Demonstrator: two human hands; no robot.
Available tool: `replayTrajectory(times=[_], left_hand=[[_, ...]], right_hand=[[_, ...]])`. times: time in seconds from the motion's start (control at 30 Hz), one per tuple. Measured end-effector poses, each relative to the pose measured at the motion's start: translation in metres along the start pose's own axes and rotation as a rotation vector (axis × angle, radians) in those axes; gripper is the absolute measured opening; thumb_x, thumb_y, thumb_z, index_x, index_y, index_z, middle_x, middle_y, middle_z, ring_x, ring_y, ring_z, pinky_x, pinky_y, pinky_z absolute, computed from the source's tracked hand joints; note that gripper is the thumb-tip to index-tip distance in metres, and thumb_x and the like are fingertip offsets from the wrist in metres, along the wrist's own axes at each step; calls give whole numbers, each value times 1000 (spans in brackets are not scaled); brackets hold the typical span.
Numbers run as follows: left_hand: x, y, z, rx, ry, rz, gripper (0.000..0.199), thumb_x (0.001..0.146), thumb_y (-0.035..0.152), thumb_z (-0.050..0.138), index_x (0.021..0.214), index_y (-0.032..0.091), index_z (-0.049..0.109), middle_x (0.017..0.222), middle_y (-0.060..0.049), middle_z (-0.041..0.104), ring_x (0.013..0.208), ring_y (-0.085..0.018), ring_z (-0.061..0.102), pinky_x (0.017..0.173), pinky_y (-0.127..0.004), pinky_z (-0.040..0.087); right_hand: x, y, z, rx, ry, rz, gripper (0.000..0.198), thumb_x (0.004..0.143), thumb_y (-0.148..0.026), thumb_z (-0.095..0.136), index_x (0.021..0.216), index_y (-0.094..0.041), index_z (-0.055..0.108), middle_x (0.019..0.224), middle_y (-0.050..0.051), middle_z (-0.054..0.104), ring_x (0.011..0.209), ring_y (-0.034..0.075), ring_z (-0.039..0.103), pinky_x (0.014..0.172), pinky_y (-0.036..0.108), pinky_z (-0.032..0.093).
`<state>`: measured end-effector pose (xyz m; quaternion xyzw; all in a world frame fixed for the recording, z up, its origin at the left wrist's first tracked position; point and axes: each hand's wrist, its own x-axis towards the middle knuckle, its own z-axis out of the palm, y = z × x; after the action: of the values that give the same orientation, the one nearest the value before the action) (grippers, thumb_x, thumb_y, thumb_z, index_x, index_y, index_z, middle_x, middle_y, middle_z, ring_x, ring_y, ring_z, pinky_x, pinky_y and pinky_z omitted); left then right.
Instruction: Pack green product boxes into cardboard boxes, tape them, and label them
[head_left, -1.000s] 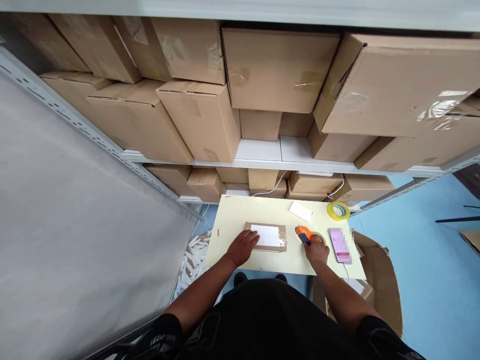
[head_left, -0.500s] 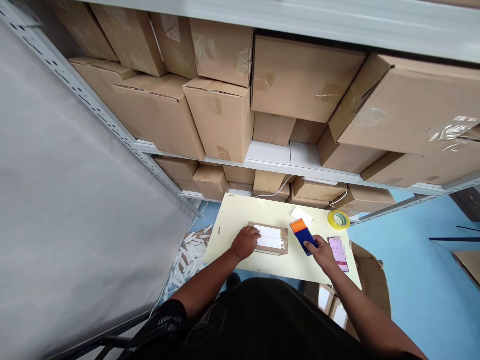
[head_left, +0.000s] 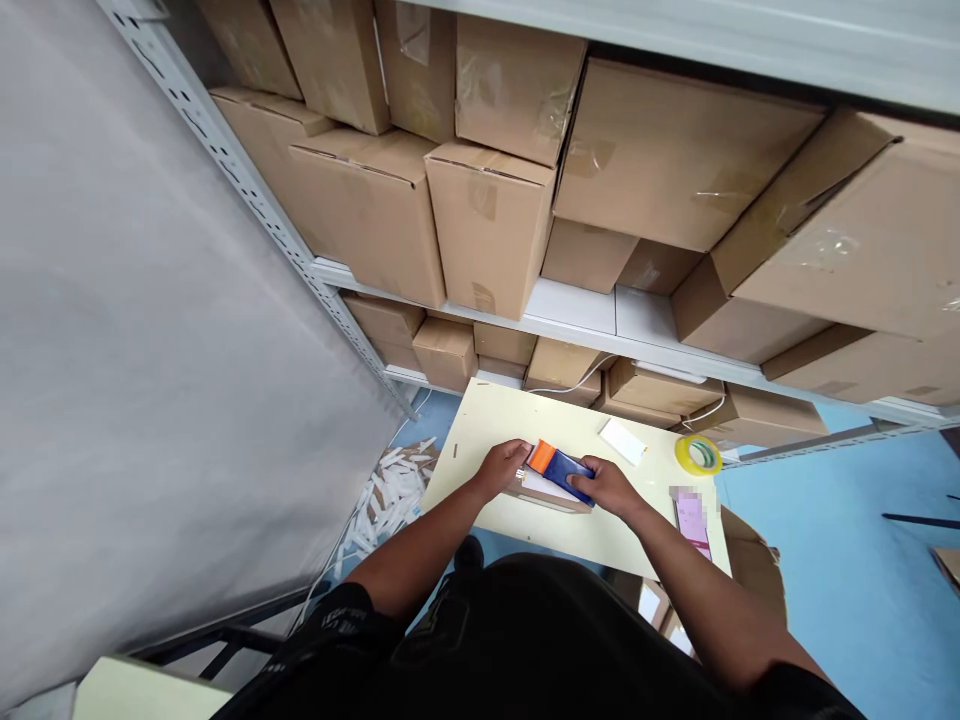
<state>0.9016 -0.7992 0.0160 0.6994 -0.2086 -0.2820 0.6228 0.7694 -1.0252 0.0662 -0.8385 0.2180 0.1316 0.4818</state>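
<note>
"Head view: what is being gripped by the right hand (head_left: pixel 609 488)?"

"An orange-and-blue tape dispenser (head_left: pixel 564 472). Its blue end is clasped by the fingers, and its orange end is pointed toward the left hand (head_left: pixel 502 469)."

"And where is the small carton (head_left: pixel 556 503) to be found?"

"On the tabletop (head_left: pixel 480 415), beneath the dispenser, by which its white top is partly covered."

"Is it gripped by the left fingers?"

"That cannot be told; they are bent at its left end, close beside the orange end."

"What else is laid out?"

"A white card (head_left: pixel 622 441) is placed beyond the carton; farther right, a yellow tape roll (head_left: pixel 682 457) and a phone (head_left: pixel 691 522) are seen."
</note>
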Motion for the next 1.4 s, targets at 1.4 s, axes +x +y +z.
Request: replayTrajectory(times=[1.4], left_hand=[[-17, -63, -17, 492, 317, -241, 21, 95, 18, 46, 94, 19, 67, 92, -6, 75, 90, -22, 69, 83, -33, 51]], right_hand=[[5, -35, -20, -570, -91, 122, 51, 83, -74, 66, 81, -24, 77, 78, 6, 76, 71, 21, 66, 59, 27, 37]])
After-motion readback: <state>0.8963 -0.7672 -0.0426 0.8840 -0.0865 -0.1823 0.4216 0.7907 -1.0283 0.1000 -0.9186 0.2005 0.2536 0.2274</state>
